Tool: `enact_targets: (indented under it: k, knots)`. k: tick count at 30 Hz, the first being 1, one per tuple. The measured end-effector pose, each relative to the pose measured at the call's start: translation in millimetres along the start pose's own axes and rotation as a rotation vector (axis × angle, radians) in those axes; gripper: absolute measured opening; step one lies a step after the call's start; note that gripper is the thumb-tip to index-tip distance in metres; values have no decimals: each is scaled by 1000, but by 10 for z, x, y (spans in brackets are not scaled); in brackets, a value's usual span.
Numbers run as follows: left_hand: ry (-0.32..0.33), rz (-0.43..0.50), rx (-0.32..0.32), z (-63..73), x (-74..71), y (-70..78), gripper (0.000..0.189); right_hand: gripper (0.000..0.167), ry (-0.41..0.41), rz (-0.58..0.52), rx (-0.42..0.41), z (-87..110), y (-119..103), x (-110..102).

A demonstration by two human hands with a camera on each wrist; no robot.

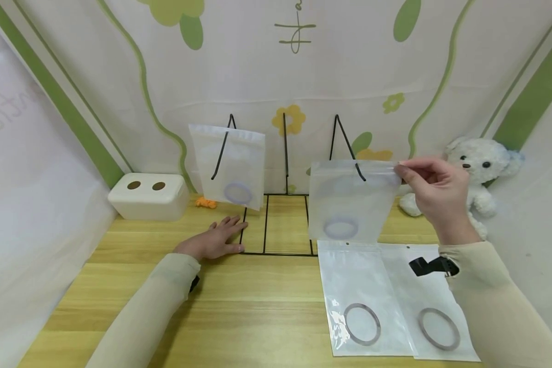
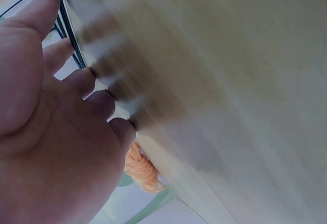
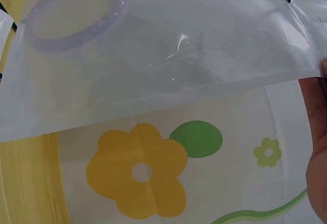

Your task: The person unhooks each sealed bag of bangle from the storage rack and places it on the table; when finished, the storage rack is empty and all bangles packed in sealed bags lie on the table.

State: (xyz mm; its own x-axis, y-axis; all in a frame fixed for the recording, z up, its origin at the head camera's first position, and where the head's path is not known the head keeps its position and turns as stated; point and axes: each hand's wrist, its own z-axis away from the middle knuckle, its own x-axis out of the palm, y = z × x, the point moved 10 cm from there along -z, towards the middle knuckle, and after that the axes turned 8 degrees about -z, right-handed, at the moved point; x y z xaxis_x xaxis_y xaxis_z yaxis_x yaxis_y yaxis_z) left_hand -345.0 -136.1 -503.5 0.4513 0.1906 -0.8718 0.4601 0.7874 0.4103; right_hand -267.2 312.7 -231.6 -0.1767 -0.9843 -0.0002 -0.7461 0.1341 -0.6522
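Note:
My right hand (image 1: 434,191) pinches the top right corner of a clear plastic bag (image 1: 345,204) that hangs on the right hook of a black wire rack (image 1: 280,254). A pale purple bangle (image 1: 341,228) shows at the bottom of that bag; in the right wrist view the bangle (image 3: 76,44) lies against the film. Flat on the table, my left hand (image 1: 218,238) has spread, straight fingers at the rack's left base bar. On the left hook hang bags (image 1: 239,158) with another bangle (image 1: 237,192) inside. The middle hook (image 1: 285,148) carries no bag.
Two flat bags (image 1: 363,271), each with a bangle (image 1: 362,324), lie on the table at right front. A white box (image 1: 149,199) with two holes stands at back left, beside an orange bundle (image 1: 206,203). A white plush bear (image 1: 478,168) sits behind my right hand.

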Motion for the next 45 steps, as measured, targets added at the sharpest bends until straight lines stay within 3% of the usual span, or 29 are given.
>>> enact_targets:
  k: [4,8,16,22,25,35,37,45]
  knots:
    - [5,15,18,13,-12,29,89,13,6,-69,-5,51,-14,-10]
    - [0,21,14,41,-40,65,87,5,18,-70,-18,93,-49,-20]
    - [-30,16,-6,196,-195,361,78,8,13,-150,-31,166,-113,-7]
    - [-29,11,-16,201,-191,361,77,10,4,-184,-33,208,-173,2]
    - [-14,31,14,166,-152,276,80,10,0,-183,-25,231,-204,-2]
    - [-21,69,33,200,-172,262,87,9,-3,-291,-75,296,-328,44]
    - [-6,59,42,166,-148,212,86,8,-2,-285,-72,324,-336,70]
    - [-20,46,13,183,-187,271,84,8,-61,-223,-67,486,-363,261]
